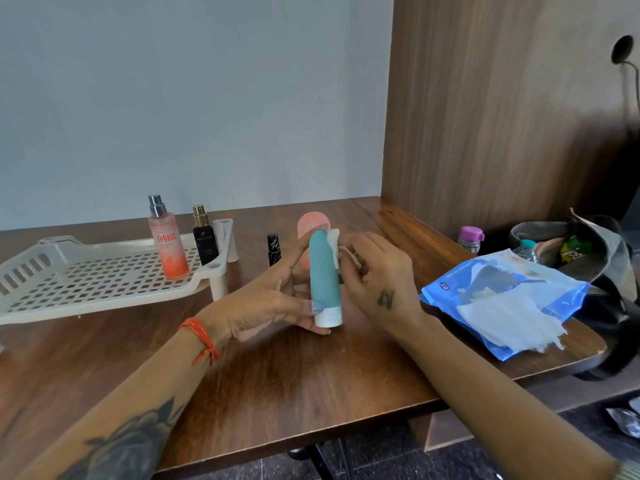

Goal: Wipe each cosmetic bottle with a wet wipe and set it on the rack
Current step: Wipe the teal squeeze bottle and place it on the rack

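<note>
Gripping teal tube over wooden table, both hands, right pinching wipe, grey wall

- The left hand grips a teal tube, white cap down, above the wooden table.
- The right hand presses a wet wipe against the tube's upper end.
- The white rack holds a pink spray bottle and a black bottle.
- A blue wipes pack lies at right.
</note>
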